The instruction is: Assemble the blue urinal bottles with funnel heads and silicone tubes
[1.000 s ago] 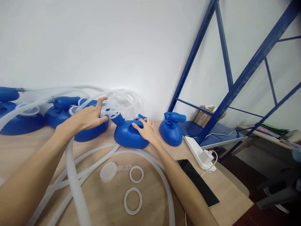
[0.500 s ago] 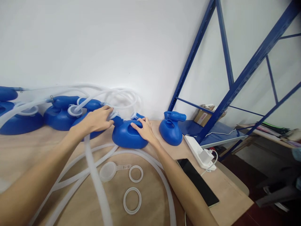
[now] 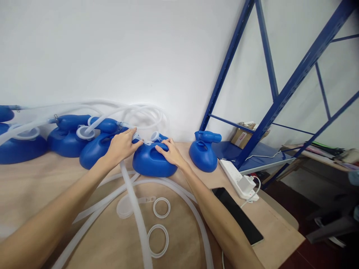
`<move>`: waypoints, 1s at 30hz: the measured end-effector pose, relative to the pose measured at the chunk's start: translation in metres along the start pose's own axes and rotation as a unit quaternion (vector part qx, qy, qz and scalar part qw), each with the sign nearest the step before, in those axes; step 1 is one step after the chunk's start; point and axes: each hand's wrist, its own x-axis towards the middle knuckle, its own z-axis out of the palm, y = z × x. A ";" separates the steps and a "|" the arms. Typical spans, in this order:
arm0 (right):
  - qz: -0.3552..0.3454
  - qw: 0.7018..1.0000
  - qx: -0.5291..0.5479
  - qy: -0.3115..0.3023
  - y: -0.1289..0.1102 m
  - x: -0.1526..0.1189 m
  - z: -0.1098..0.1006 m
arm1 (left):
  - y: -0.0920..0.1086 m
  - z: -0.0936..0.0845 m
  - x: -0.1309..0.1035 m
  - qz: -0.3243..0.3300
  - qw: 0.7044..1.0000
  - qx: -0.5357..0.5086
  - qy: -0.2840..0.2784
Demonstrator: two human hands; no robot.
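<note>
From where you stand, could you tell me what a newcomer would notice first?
Probably the row of bulbous blue bottles along the wall, linked by looping white hoses. Next, the two hands, the left at one bottle's neck, the right on its body.

Both bare forearms reach up from the lower corners; the left hand (image 3: 121, 146) curls palm-down near centre, the right hand (image 3: 171, 152) beside it, thumb spread.
</note>
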 end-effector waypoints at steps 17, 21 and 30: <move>0.033 0.999 -0.015 -0.001 -0.006 -0.001 -0.001 | 0.016 0.004 -0.010 -0.042 0.998 0.023 0.035; 0.029 1.000 0.003 0.003 -0.002 -0.001 -0.001 | -0.004 0.004 -0.006 -0.030 0.994 -0.089 0.051; 0.031 0.999 0.020 -0.002 -0.001 -0.001 -0.003 | -0.010 0.019 -0.020 -0.024 0.955 -0.268 0.129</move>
